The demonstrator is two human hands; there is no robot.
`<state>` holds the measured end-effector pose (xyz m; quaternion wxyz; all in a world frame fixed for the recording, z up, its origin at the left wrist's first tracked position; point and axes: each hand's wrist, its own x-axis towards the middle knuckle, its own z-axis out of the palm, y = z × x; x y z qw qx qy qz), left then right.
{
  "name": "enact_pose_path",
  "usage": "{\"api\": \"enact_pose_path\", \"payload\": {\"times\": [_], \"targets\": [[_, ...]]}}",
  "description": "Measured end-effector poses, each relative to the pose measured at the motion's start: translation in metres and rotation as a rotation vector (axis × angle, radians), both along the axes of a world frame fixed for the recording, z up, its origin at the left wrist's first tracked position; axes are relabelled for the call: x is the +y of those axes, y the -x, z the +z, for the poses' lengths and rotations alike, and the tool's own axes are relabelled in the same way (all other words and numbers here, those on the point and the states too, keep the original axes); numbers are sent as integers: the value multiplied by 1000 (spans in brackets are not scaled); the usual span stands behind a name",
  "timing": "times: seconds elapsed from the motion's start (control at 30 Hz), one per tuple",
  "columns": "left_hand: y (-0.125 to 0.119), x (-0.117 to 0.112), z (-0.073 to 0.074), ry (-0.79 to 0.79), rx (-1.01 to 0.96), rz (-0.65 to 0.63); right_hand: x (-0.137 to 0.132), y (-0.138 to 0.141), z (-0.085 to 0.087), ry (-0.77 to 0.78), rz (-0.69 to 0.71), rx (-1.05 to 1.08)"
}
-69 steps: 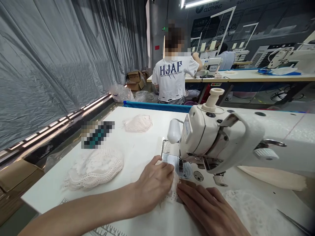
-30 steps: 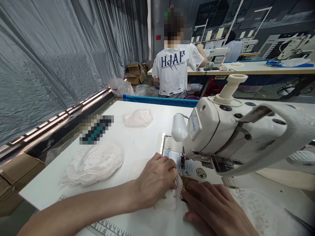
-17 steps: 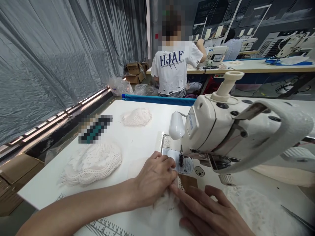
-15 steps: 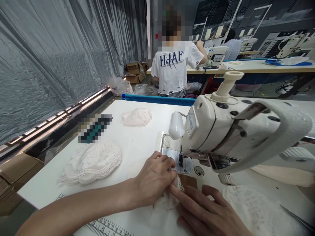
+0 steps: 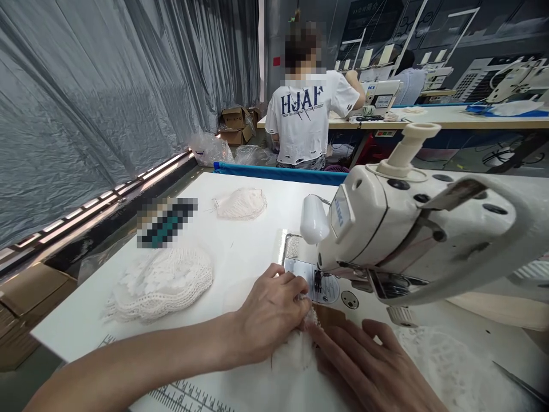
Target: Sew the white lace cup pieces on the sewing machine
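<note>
Bent fingers of my left hand [image 5: 274, 312] are closed on a small piece of white lace fabric [image 5: 300, 349], just in front of the sewing machine's needle plate. My right hand [image 5: 364, 363] lies to the right, its fingers stretched out and one fingertip touching the lace edge near the left fingers. Part of the fabric is hidden under both hands. The white sewing machine [image 5: 364, 223] stands at the right, with its presser foot [image 5: 318, 280] just beyond my left fingertips.
A stack of white lace pieces [image 5: 165, 283] lies at left, and a pale lace cup [image 5: 241, 204] farther back. More lace [image 5: 454, 366] and a pointed metal tool [image 5: 518, 382] are at right. A printed ruler [image 5: 184, 395] marks the front edge. A co-worker [image 5: 300, 117] sits ahead.
The view has shifted slightly, so the machine appears farther right. The right fingertip has moved slightly away from the left hand, showing more of the lace. My left hand keeps its grip.
</note>
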<state>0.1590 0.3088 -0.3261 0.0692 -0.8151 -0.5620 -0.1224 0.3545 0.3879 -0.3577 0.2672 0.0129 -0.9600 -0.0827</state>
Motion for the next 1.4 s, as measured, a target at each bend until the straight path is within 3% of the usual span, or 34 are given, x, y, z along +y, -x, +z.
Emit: {"api": "enact_pose_path", "payload": {"times": [0.37, 0.67, 0.97, 1.23, 1.4], "targets": [[1, 2, 1, 11, -27, -1, -7, 9, -2, 46, -116, 77], [-3, -2, 1, -43, 6, 35, -6, 8, -1, 100, -86, 205], [-3, -3, -2, -74, 33, 9, -4, 7, -13, 155, -26, 214], [-10, -4, -6, -215, 96, 11, -3, 9, -4, 109, -20, 235], [-7, -2, -4, -161, 88, 28, -2, 10, -8, 85, -43, 231]]}}
